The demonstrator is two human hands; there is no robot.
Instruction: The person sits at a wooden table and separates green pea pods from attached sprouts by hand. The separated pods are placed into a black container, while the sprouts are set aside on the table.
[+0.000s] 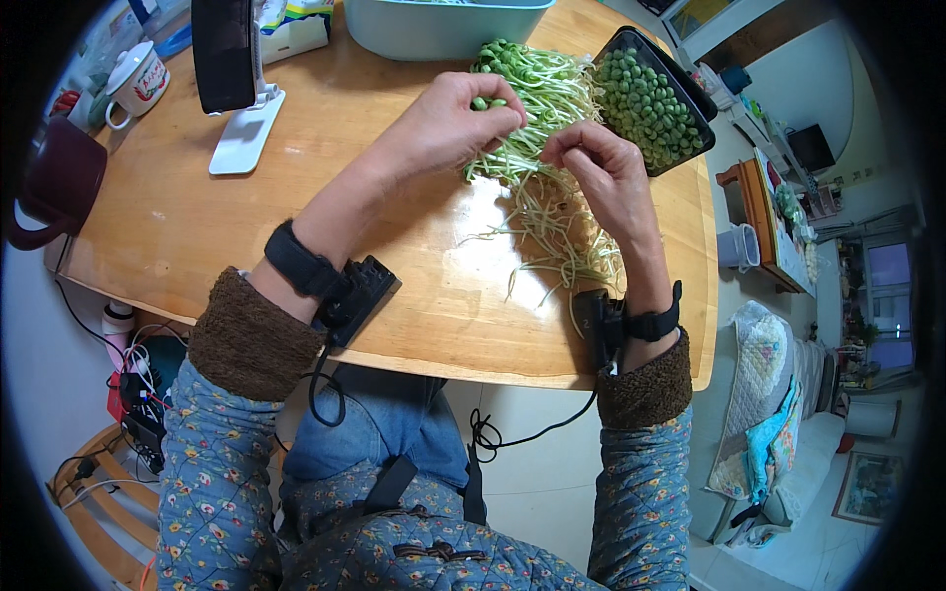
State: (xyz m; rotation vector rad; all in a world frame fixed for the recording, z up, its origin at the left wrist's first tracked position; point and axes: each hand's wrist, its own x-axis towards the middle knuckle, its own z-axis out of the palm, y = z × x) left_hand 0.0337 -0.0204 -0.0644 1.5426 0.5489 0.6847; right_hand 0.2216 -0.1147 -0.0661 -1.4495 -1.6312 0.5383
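Note:
My left hand [469, 118] is curled around a few bean sprouts, and their green heads [488, 104] show between the fingers. Beneath and beyond it lies a pile of long-stemmed sprouts [543, 81], green heads to the left and thin roots to the right. My right hand [602, 166] hovers just right of the left one, with thumb and forefinger drawn together. Whether anything is pinched there is too small to tell. Below the hands, loose pale roots and stems [550, 240] are scattered on the wooden table [421, 295]. A black plastic tray [703, 142] full of green sprout heads [647, 103] stands beyond my right hand.
A pale blue basin [443, 33] stands at the far edge. To the left are a phone stand [247, 140] holding a dark device [222, 55], a lidded enamel mug [139, 77] and a dark red mug [63, 173]. Cables hang from both wrist-worn devices [362, 299].

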